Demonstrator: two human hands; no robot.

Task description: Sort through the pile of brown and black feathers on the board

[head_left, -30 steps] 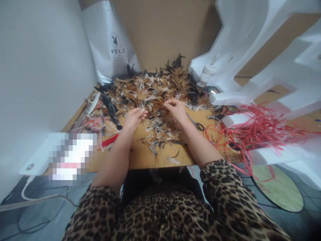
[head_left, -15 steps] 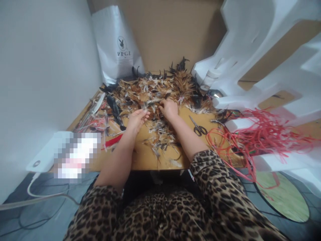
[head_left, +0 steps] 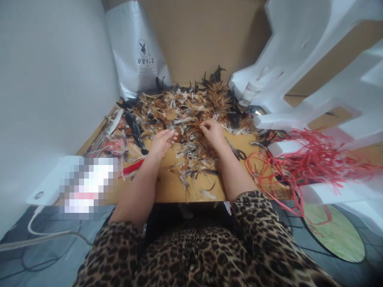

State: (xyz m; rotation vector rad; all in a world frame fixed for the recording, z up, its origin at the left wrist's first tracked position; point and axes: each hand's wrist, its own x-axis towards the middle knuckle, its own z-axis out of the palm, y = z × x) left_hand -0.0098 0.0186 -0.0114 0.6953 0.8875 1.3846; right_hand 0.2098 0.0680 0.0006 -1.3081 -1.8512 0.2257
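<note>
A heap of brown, cream and black feathers (head_left: pixel 170 105) covers the back of the wooden table. At its front edge my left hand (head_left: pixel 163 143) is closed in a pinch, with a pale greyish feather (head_left: pixel 171 126) showing at the fingertips. My right hand (head_left: pixel 213 133) is over the right part of the heap, thumb and forefinger pressed together; what lies between them is too small to make out. Loose short feathers (head_left: pixel 194 159) are scattered between my forearms. Beside my right forearm lie dark-handled scissors (head_left: pixel 237 152), partly covered by the arm.
A silver-white bag (head_left: pixel 137 52) stands at the back left. Red ribbon strips (head_left: pixel 317 159) tangle over white foam pieces (head_left: pixel 299 71) at the right. A long black feather bundle (head_left: pixel 134 129) and a red strip (head_left: pixel 131 168) lie left; a white cabled device (head_left: pixel 56 179) sits at the left edge.
My right hand has moved right, away from the left one, and its forearm now partly covers the scissors. My left hand stays nearly in place, still pinching. The view has shifted slightly.
</note>
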